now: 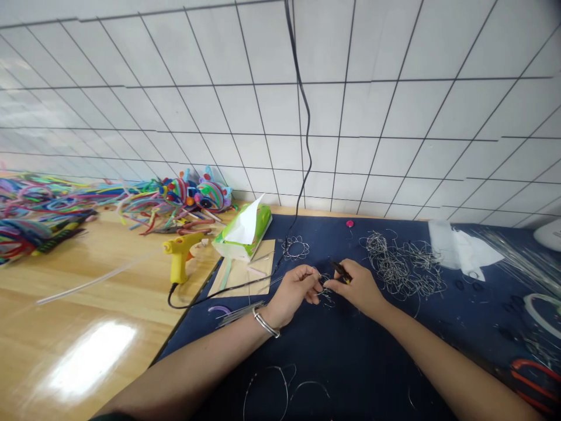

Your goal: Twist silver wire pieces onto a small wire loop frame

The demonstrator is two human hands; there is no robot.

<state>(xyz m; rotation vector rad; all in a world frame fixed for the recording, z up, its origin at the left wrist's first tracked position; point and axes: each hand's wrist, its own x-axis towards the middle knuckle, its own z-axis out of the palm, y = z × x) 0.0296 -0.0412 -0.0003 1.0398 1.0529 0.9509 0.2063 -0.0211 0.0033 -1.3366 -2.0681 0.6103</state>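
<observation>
From here I see both hands close together, approx. mid-mat, on the dark-blue mat covering part of the counter. The left hand pinches a small bent-wire piece betw. thumb & fingers; the right hand is wrapped round the pliers, its thumb near the wire, contact I cannot tell. The piece should be v. light, springy, prob. easily deformed, thin strands maybe slippery. Better to grip where loops meet, not at loose ends.
</observation>
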